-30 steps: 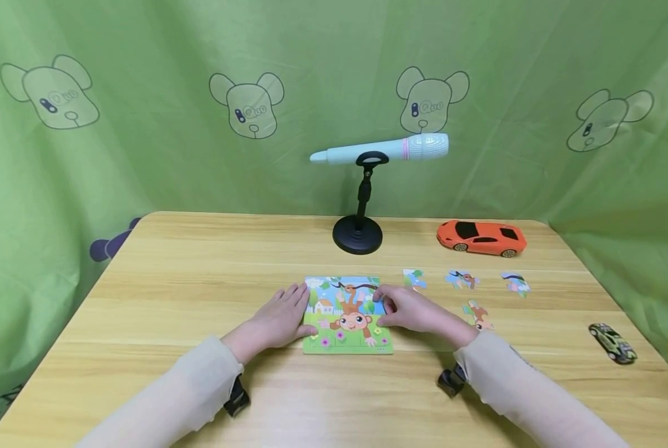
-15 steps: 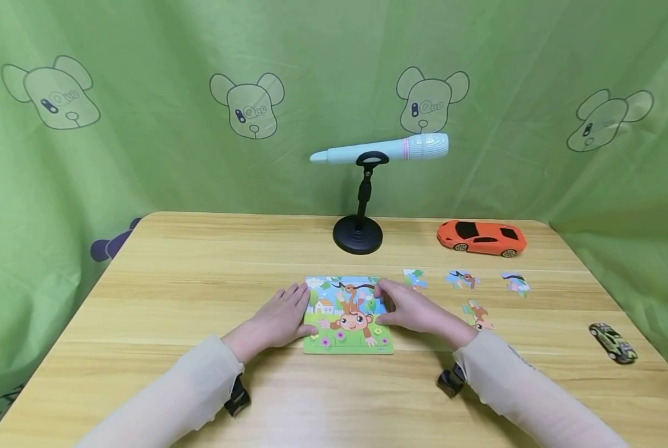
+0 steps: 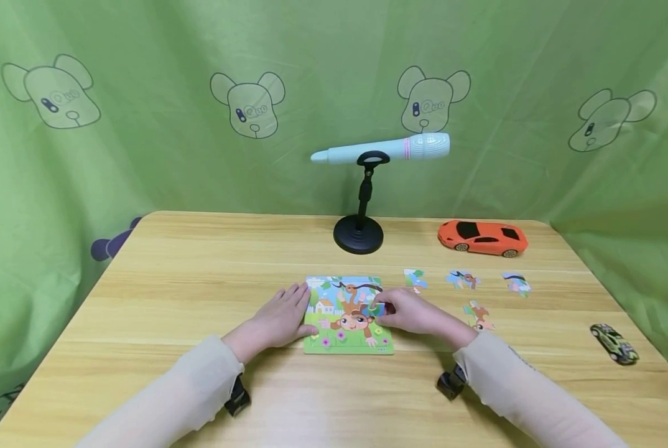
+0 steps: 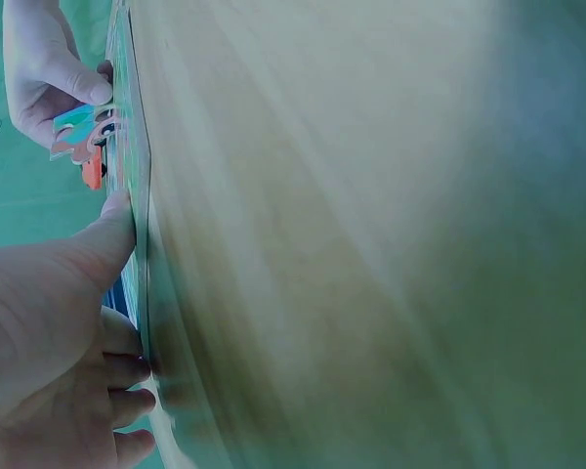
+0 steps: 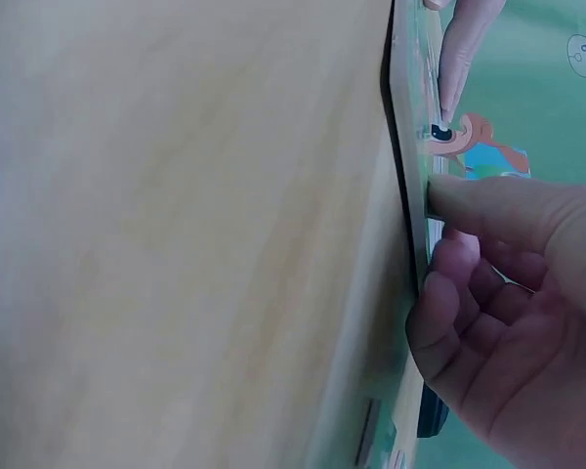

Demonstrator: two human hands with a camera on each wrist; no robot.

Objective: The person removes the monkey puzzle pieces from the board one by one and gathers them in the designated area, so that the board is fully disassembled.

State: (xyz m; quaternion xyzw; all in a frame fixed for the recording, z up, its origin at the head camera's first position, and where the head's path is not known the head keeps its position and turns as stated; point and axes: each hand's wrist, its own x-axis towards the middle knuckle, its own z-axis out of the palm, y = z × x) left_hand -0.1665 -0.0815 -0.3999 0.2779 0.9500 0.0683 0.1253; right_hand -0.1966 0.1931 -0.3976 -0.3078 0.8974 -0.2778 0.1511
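table: pale wood-grain laminate top with rounded corners, backed by a green cloth printed with outlined bear heads. the puzzle board serves as landmark below.

left hand: fingers flat and relaxed, grasping nothing, pressed on the table against the left edge of the puzzle board; the thumb tip touches that edge in the left wrist view.

puzzle board: thin, flat, square card tray with a glossy cartoon monkey print, lying flat at the near middle of the table.

microphone: smooth pale-blue plastic, lying level in a clip on a black round-based stand, behind the board.

puzzle piece: small knobbed card piece, pinched by the right hand and tilted up off the board's right part.

right hand: thumb and fingers curled round the puzzle piece, at the board's right edge.

four loose pieces: flat printed card, scattered right of the board.

orange car: shiny moulded plastic, behind and right of the board.

small dark car: far right of the board.

change: a second ago the right fingers lay on the board's upper right; now the piece is lifted. the left hand has stayed put.
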